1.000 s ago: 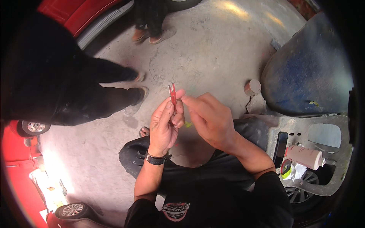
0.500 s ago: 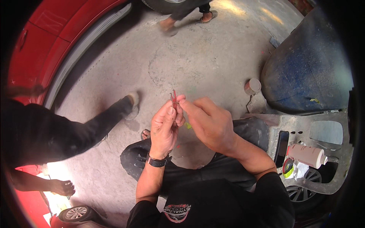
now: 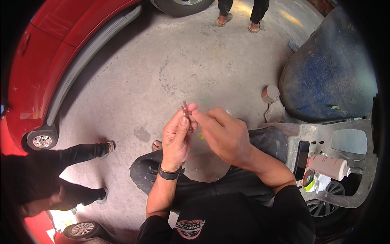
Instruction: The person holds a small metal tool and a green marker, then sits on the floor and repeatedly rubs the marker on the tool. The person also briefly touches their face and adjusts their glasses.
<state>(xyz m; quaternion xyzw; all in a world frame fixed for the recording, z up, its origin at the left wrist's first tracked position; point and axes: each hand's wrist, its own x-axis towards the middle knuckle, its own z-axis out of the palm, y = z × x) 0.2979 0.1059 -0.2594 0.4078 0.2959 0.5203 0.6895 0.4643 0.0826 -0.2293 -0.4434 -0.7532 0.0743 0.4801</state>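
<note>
My left hand [image 3: 175, 140], with a dark watch on its wrist, is closed around a small, slim reddish piece [image 3: 185, 107]. Two narrow ends of it stick up above the thumb and fingers; its exact kind is too small to make out. My right hand [image 3: 227, 133] is curled, its thumb and forefinger pinched together right beside the piece. Whatever those fingertips grip is hidden. Both hands are raised over my lap, where my dark trousers [image 3: 221, 188] show.
A red car [image 3: 48, 53] stands on the left. Two people's legs show, at far left [image 3: 83, 155] and top [image 3: 258, 12]. On the right are a blue drum [image 3: 325, 77], a can [image 3: 270, 94], and a worn panel [image 3: 321, 131] bearing a phone [image 3: 301, 159], a bottle [image 3: 328, 166] and tape [image 3: 308, 179].
My hands stay together, and the reddish piece sits slightly lower. The person at left has stepped back from beside me. At the top, the other person has walked rightward and now stands with both feet down.
</note>
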